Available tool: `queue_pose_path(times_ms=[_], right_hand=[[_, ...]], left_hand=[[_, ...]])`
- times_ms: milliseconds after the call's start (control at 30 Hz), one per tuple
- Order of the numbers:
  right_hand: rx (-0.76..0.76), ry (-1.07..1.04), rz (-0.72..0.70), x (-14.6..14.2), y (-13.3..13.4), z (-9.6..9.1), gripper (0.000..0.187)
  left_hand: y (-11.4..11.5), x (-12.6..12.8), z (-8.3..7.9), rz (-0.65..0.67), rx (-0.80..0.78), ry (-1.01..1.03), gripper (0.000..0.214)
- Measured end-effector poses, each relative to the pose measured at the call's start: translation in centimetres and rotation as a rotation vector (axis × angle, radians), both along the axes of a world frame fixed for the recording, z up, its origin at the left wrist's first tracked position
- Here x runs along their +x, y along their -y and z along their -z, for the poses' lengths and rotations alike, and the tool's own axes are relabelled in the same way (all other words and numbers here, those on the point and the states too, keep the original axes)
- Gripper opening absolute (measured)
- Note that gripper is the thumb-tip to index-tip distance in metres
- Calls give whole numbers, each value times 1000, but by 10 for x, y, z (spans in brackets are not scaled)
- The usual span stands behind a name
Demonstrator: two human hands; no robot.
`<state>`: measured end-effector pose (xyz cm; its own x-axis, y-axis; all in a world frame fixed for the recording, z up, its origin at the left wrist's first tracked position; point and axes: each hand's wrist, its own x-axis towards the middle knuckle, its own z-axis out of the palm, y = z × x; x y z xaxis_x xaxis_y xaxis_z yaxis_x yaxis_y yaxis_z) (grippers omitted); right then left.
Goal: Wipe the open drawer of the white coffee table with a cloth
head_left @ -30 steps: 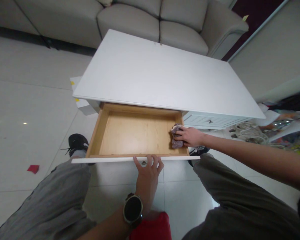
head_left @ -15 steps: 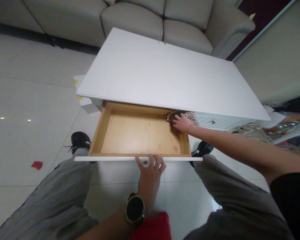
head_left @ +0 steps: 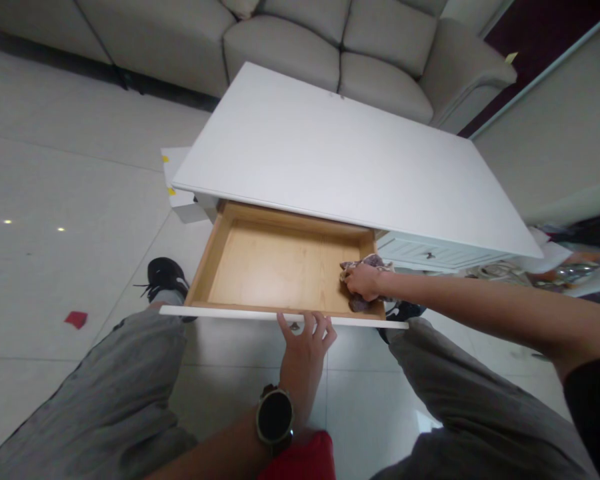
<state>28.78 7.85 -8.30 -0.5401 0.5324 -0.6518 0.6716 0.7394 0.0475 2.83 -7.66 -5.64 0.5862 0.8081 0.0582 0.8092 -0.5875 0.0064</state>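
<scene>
A wooden drawer [head_left: 275, 263] is pulled out of a white coffee table [head_left: 360, 157]. My left hand [head_left: 305, 343] grips the top edge of its white drawer front [head_left: 205, 313], fingers hooked over the rim above a small knob [head_left: 294, 326]. Inside the drawer, at the right end near the front corner, my right hand [head_left: 364, 281] is closed on a patterned brown and white cloth [head_left: 360, 304]. Part of this cloth is bunched under the palm, and some drapes over the right side wall.
Behind the table stands a grey sofa [head_left: 290, 43]. A white box [head_left: 187, 210] sits by the table's left end, and a red scrap [head_left: 76, 319] lies on the tiled floor. Cables [head_left: 500, 270] and clutter lie at the right. A second drawer [head_left: 425, 252] is closed.
My right hand has moved the cloth from the drawer's back right corner toward the front along the right side. My left hand stays on the drawer front. The view has shifted slightly.
</scene>
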Motion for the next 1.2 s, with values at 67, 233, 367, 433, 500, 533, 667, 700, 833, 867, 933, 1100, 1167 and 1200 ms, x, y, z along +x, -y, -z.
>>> queue_pose_path(times_ms=[67, 233, 367, 433, 500, 533, 667, 700, 833, 867, 933, 1100, 1167, 1200], right_hand=[[96, 29, -1, 7, -18, -12, 22], [387, 97, 166, 20, -40, -25, 37], [256, 11, 114, -1, -27, -25, 35], [233, -88, 45, -21, -21, -34, 37], [290, -200, 2, -40, -21, -48, 40], [325, -252, -1, -48, -23, -55, 42], [374, -346, 64, -58, -32, -55, 57], [363, -341, 81, -56, -33, -46, 61], [346, -231, 174, -36, -33, 5, 73], [352, -201, 199, -31, -32, 16, 76], [361, -177, 231, -23, -30, 30, 79], [375, -256, 415, -12, -30, 28, 72], [410, -285, 569, -9, -28, 26, 73], [428, -306, 634, -8, -26, 25, 74]], left_hand=[[-1, -1, 0, 2, -3, -1, 38], [0, 1, 7, -14, 12, 33, 37], [0, 1, 10, -15, 50, 42, 35], [0, 1, 9, -18, 62, 18, 34], [1, 0, 6, -15, 60, -9, 34], [1, 0, 4, -13, 58, -20, 34], [1, 0, 1, -7, 38, -36, 35], [2, 0, 1, -6, 31, -37, 36], [2, 0, 4, 0, 30, -34, 37], [2, 0, 5, 2, 38, -33, 36], [2, -1, 6, 9, 55, -31, 35], [2, -2, 6, 10, 55, -28, 36], [2, -2, 6, 13, 50, -28, 36], [2, -2, 6, 16, 47, -30, 36]])
